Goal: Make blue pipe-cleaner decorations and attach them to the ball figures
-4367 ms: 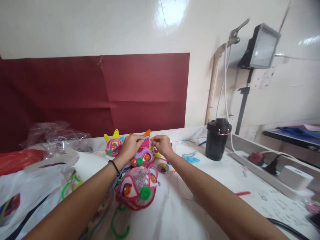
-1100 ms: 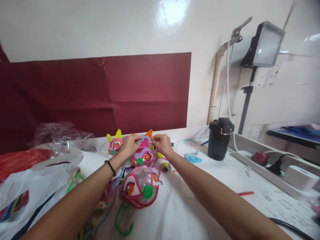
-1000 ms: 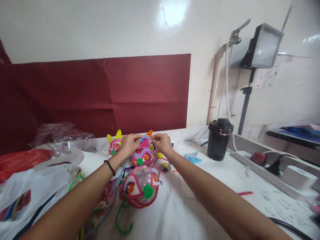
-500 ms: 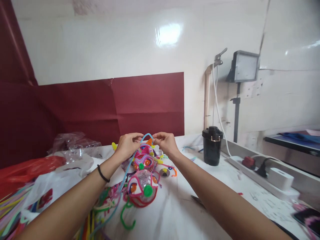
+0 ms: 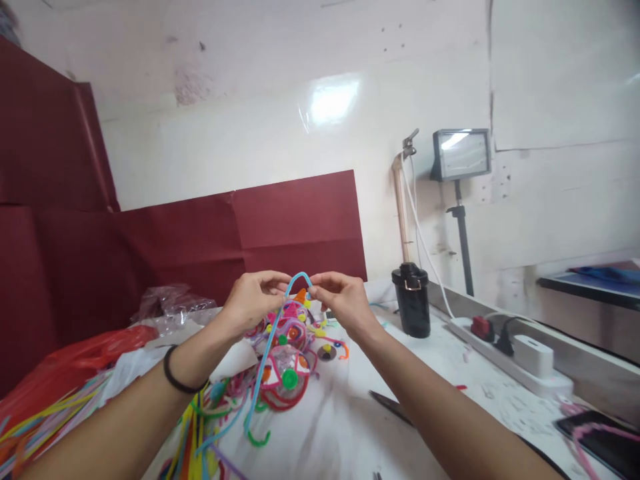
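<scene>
Between my hands a light blue pipe cleaner [image 5: 300,276] is bent into an arch, one long end trailing down toward the table. My left hand [image 5: 254,300] pinches it on the left side of the bend. On the other side, my right hand [image 5: 345,300] grips its short end between thumb and fingers. Just below the hands sit pink-edged fish-like ornaments; the nearest one [image 5: 284,385] has a clear body, orange eyes and a green button nose. A green pipe cleaner hook [image 5: 259,440] lies in front of it.
Bundles of coloured pipe cleaners [image 5: 55,413] and a red plastic bag [image 5: 75,363] lie at left. To the right are scissors [image 5: 390,405], a black lidded cup [image 5: 412,303], a power strip [image 5: 505,357] and a phone [image 5: 600,437]. A lamp [image 5: 461,155] stands behind.
The view has tilted up and shifted slightly. The blue pipe cleaner's arch is a little taller and narrower, and both hands still hold it.
</scene>
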A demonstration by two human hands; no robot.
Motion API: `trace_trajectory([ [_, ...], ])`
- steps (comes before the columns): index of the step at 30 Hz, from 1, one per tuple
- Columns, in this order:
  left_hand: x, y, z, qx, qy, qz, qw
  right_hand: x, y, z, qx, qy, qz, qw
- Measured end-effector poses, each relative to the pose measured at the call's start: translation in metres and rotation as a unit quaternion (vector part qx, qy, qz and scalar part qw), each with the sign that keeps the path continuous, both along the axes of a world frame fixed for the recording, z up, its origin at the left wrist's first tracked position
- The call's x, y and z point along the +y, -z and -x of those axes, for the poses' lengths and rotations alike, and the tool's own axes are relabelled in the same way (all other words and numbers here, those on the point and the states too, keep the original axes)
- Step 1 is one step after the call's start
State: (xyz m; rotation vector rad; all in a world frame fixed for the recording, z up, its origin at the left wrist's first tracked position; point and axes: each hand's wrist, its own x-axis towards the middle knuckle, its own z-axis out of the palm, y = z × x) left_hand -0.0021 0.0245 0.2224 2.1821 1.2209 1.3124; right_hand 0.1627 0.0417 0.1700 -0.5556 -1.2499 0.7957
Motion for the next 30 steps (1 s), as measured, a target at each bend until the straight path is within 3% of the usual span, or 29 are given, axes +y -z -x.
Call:
trace_trajectory([
  [8, -0.031, 0.010, -0.026, -0.017, -0.017, 0.019, 1.000, -0.029, 0.011, -0.022, 0.017, -0.039, 0.040, 0.998],
  [17, -0.047, 0.034, -0.026, -0.124, 0.015, 0.075, 0.989, -0.039, 0.022, -0.019, 0.007, -0.082, 0.030, 0.996],
  [22, -0.044, 0.046, -0.026, -0.165, 0.018, 0.064, 0.984, -0.034, 0.027, -0.019, -0.008, -0.056, 0.005, 0.998],
  [30, -0.040, 0.060, -0.031, -0.161, -0.005, 0.000, 0.987, -0.035, 0.035, -0.023, -0.071, 0.041, -0.029, 0.996],
])
